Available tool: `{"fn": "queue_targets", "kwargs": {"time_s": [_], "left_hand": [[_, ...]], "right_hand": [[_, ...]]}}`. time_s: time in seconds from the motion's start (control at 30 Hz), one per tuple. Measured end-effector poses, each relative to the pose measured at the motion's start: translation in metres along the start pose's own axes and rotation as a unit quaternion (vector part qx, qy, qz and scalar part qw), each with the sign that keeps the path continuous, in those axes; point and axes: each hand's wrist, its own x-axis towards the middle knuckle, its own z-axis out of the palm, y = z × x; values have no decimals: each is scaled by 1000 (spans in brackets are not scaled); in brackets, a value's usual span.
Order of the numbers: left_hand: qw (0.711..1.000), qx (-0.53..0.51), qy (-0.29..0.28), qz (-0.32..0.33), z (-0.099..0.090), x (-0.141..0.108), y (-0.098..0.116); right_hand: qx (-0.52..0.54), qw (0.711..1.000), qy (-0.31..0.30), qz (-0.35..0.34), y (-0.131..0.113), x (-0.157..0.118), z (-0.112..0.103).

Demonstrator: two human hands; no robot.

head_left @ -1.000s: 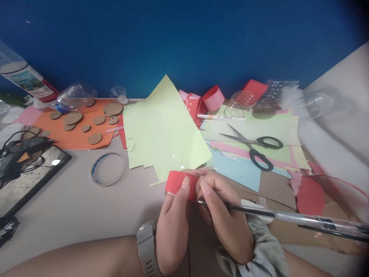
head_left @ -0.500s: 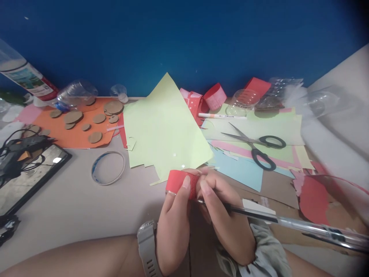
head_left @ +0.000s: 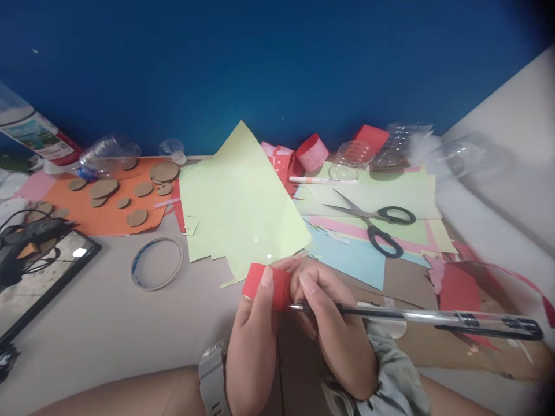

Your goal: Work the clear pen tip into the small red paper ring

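Note:
My left hand (head_left: 255, 335) grips a small red paper piece (head_left: 255, 279), thumb on top of it and fingers mostly hidden beneath. Dark zigzag marks run along the right edge of the red piece. A black pen with a clear barrel (head_left: 425, 315) is pinched in my right hand (head_left: 333, 323), its tip pointing left at that marked edge. The fingers of both hands nearly meet there. Just beyond them lies a large light-green sheet (head_left: 243, 202) with a jagged lower edge.
Open scissors (head_left: 368, 215) lie on coloured papers at the right. A tape roll (head_left: 156, 263) is left of my hands. Cardboard discs (head_left: 104, 188) rest on orange paper (head_left: 87, 211). A phone-like black device (head_left: 56, 271) is far left. A blue wall (head_left: 260, 63) stands behind.
The whole view has shifted slightly. The pen has swung from a downward slant to nearly level, and its tip now shows beside the red piece, still in my right hand.

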Motion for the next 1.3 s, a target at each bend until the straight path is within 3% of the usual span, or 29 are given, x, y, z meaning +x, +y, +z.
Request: {"fn": "queue_targets", "kwargs": {"time_s": [0.27, 0.43, 0.57, 0.73, 1.13, 1.3], "left_hand": [[998, 54, 27, -12, -6, 0, -4], [1000, 12, -18, -16, -3, -6, -6], [1000, 2, 3, -18, 0, -9, -8], [1000, 16, -16, -13, -1, -8, -9], [999, 4, 2, -41, -3, -2, -4], [994, -82, -48, -47, 11, 2, 10]], "right_hand": [[38, 997, 57, 23, -1, 0, 4], [112, 991, 65, 26, 2, 3, 3], [105, 989, 96, 48, 3, 3, 3], [110, 985, 112, 78, 3, 3, 4], [130, 986, 88, 50, 3, 6, 4], [111, 990, 82, -21, 3, 2, 4]]}}
